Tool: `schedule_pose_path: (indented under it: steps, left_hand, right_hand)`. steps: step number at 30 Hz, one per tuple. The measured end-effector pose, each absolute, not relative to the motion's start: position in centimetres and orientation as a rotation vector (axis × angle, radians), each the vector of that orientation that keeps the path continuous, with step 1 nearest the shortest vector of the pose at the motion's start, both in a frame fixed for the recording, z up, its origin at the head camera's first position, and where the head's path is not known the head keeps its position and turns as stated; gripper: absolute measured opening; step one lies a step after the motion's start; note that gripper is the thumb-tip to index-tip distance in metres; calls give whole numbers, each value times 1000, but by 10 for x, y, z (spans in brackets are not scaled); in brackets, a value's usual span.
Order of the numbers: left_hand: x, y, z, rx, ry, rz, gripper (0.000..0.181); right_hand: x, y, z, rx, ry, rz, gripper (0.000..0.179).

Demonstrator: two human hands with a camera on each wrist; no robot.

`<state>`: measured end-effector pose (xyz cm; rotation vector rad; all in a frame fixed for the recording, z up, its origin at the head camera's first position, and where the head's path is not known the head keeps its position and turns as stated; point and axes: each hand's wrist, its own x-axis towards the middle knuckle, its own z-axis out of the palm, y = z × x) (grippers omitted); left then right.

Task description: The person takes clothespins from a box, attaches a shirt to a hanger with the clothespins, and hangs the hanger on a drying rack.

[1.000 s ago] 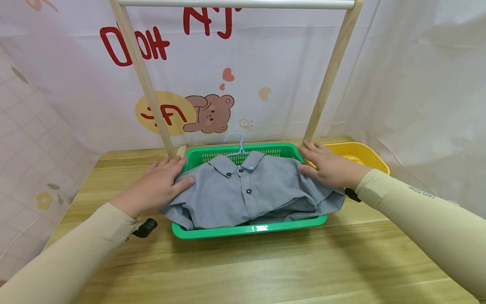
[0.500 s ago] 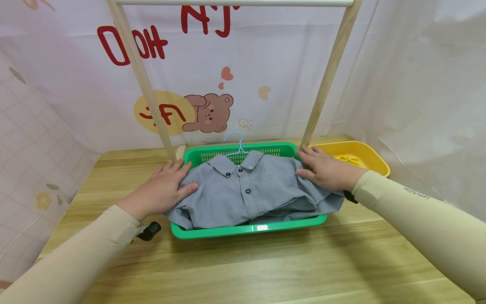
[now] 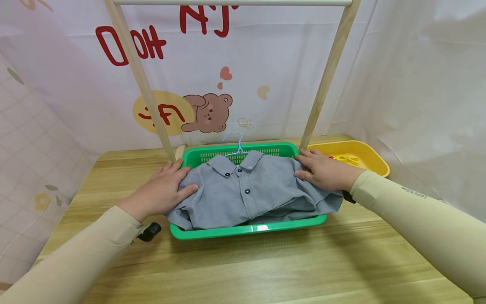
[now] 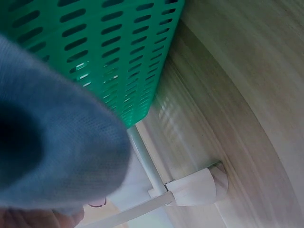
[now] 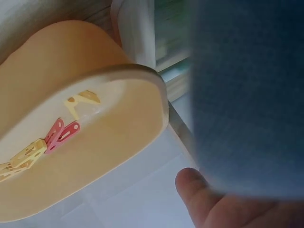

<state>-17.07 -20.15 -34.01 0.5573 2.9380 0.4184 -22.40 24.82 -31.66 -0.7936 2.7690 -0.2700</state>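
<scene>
Gray shirt (image 3: 224, 194) was seen face up across the green basket (image 3: 212, 233), collar toward the far side, with a blue hanger (image 3: 240, 149) at its neck. Left hand (image 3: 163, 190) was rested on the left shoulder, right hand (image 3: 322, 171) on the right; fingers were extended, thumbs spread apart, nothing clamped. Step was judged to be positioning or smoothing of the shirt. If lifting were intended, the hanger hook would need to be grasped and guided clear of the basket. On the far backdrop, red lettering (image 3: 158, 43) was shown inverted, partly cut off; a word like "HOO" could be made out. Small print on the right sleeve (image 3: 410, 215) could not be read reliably. No brand was legible on shirt or basket.
</scene>
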Motion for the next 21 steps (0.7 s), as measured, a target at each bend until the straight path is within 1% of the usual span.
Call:
schedule_pose_path:
  steps: [9, 16, 21]
  left_hand:
    - [-173, -200, -342, 558, 2930, 493, 65]
    - [-173, -198, -341, 549, 2933, 533, 62]
    - [-173, -198, -340, 552, 2942, 568, 64]
  right_hand:
    - [-225, 243, -315, -791, 2763, -318, 60]
    - [-226, 241, -314, -782, 2751, -319, 61]
    - [-227, 243, -315, -846, 2782, -343, 56]
